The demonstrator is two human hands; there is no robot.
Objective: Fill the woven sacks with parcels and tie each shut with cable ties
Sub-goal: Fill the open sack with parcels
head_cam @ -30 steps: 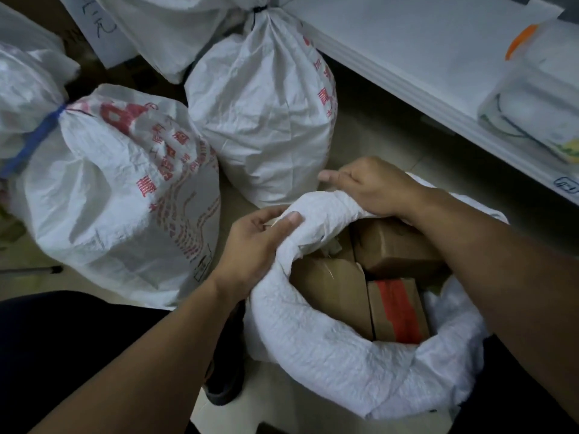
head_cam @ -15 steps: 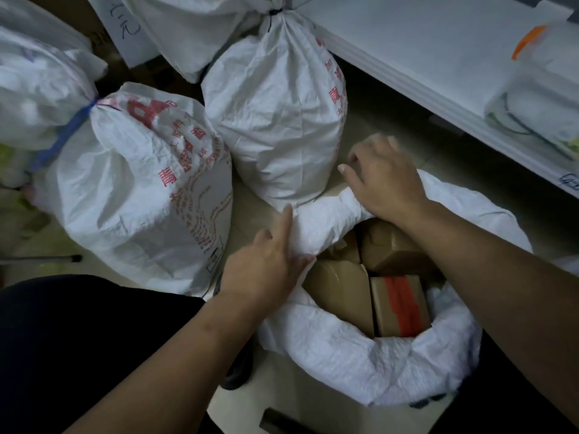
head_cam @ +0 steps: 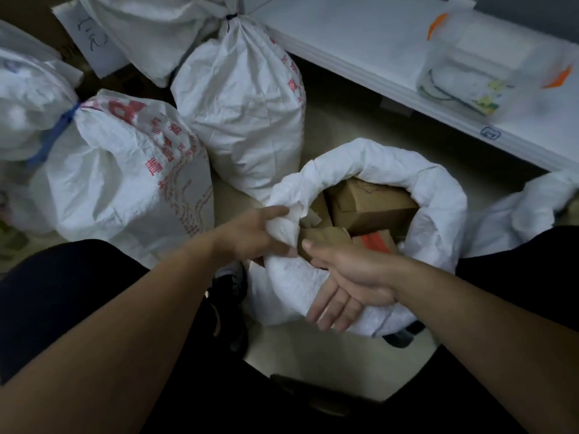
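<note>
1. Open woven sack point(head_cam: 438, 220) at centre frame on the floor point(head_cam: 316, 352), rim rolled down into a thick white collar, mouth wide.
2. Inside it, brown cardboard parcels point(head_cam: 369, 205) packed close; one at 6 o'clock of the mouth carries red tape point(head_cam: 374, 241).
3. Left hand point(head_cam: 250, 234) at 9 o'clock of the mouth, grip pinching a fold of the rolled rim between thumb and fingers, forefinger stretched out over the fabric.
4. Right hand point(head_cam: 347, 283) at 6 o'clock of the mouth, palm turned up, grip wide and holding nothing, fingers straight and lying against the near rim, thumb pointing toward the left hand.
5. Tied sack with red print point(head_cam: 125, 183) at 9 o'clock of the open sack, lying on its side, neck bound with a blue tie point(head_cam: 51, 136).
6. Second tied sack point(head_cam: 244, 114) at 11 o'clock, upright, neck cinched with a dark cable tie point(head_cam: 231, 17), touching the red-print sack.
7. More white sacks point(head_cam: 147, 29) at 11 o'clock beyond those two.
8. White shelf point(head_cam: 360, 42) from 12 to 2 o'clock, bearing a clear plastic container point(head_cam: 488, 61) with orange clips; contents blurred.
9. Loose white sacking point(head_cam: 529, 208) at 3 o'clock, just beside the open sack.
10. Dark trouser legs point(head_cam: 56, 296) at both lower corners, on either side of the open sack.
</note>
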